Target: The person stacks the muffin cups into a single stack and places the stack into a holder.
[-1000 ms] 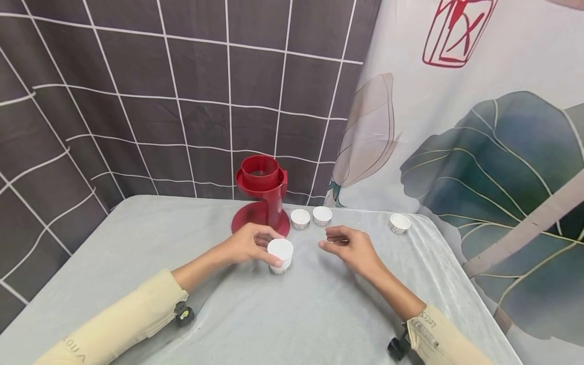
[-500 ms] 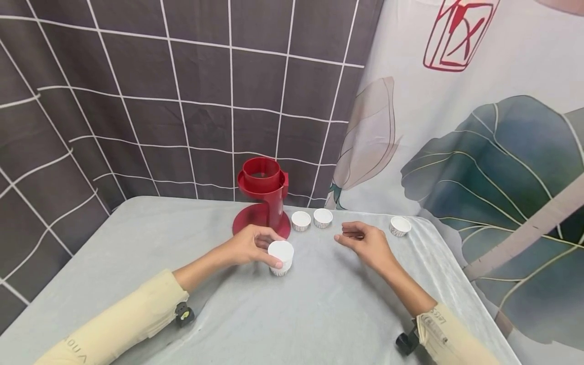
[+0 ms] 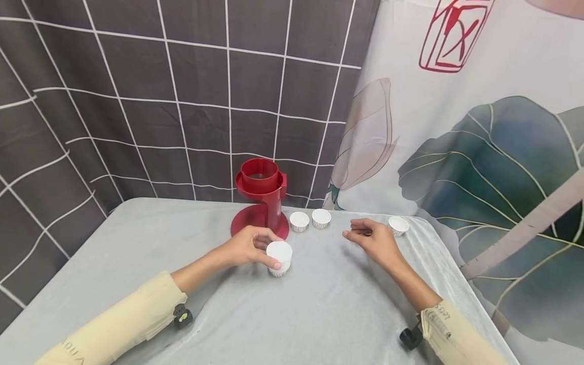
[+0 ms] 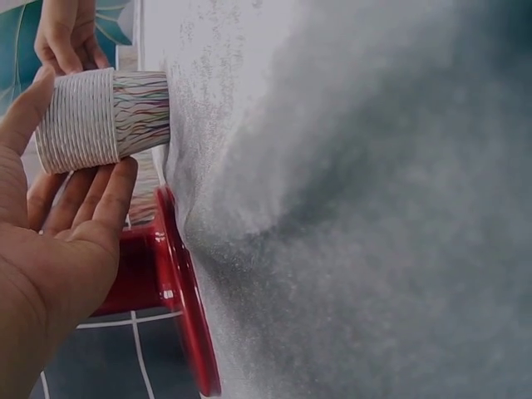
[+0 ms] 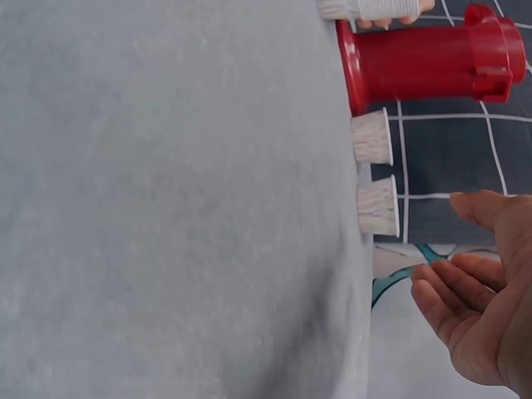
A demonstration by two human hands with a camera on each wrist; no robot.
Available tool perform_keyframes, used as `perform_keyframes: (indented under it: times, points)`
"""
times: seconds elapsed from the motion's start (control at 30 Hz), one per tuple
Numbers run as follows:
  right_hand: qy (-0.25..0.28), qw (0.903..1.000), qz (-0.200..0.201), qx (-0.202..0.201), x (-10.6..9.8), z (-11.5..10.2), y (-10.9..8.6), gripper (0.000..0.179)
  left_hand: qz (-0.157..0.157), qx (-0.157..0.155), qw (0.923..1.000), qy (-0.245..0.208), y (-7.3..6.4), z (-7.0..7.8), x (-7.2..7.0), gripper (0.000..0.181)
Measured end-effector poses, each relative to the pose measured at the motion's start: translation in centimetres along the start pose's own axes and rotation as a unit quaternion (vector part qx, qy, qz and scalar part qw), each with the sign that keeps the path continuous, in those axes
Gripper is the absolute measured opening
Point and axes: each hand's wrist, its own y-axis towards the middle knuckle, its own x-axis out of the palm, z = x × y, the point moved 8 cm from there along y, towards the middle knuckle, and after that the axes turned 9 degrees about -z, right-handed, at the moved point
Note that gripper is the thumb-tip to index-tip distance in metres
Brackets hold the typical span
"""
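My left hand [image 3: 250, 247] holds a stack of white paper baking cups [image 4: 104, 116] between thumb and fingers. Close-packed rims make up the upper part of the stack, and the lowest cup shows thin coloured streaks on its side. Its base is at the table surface; whether it touches cannot be told. My right hand [image 3: 375, 243] hovers over the table with loosely bent fingers and holds nothing. Just beyond it sits a single baking cup [image 3: 399, 226], partly behind the hand. Two more cups, a left one [image 3: 299, 222] and a right one [image 3: 321, 218], stand side by side farther back.
Behind my left hand stands a red plastic holder [image 3: 269, 203] with a round base and a ring-shaped top. A pale grey cloth covers the table [image 3: 292, 314]. Dark gridded fabric [image 3: 196, 76] and a printed curtain [image 3: 410, 61] hang behind the table.
My right hand has moved right, away from the stack and towards the single cup. My left hand and the stack stay in place.
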Motion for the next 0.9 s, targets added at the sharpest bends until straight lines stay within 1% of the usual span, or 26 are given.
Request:
perform_keyframes:
  times: [0.2, 0.37, 0.67, 0.9]
  points:
    - [-0.003, 0.9998, 0.010, 0.016, -0.7, 0.7, 0.1, 0.048, -0.002, 0.004, 1.0000, -0.004, 0.2, 0.0, 0.0, 0.045]
    - [-0.011, 0.9994, 0.010, 0.031, -1.0, 1.5, 0.2, 0.050, -0.004, 0.006, 1.0000, -0.006, 0.3, -0.1, 0.1, 0.046]
    - [-0.033, 0.9985, 0.024, 0.035, -2.2, 2.5, 0.4, 0.051, 0.000, -0.003, 1.0000, -0.006, 0.1, -0.1, 0.0, 0.047]
    - [-0.049, 0.9971, 0.030, 0.050, -3.2, 2.9, 0.5, 0.056, 0.000, 0.000, 1.0000, -0.004, -0.1, 0.1, -0.1, 0.047]
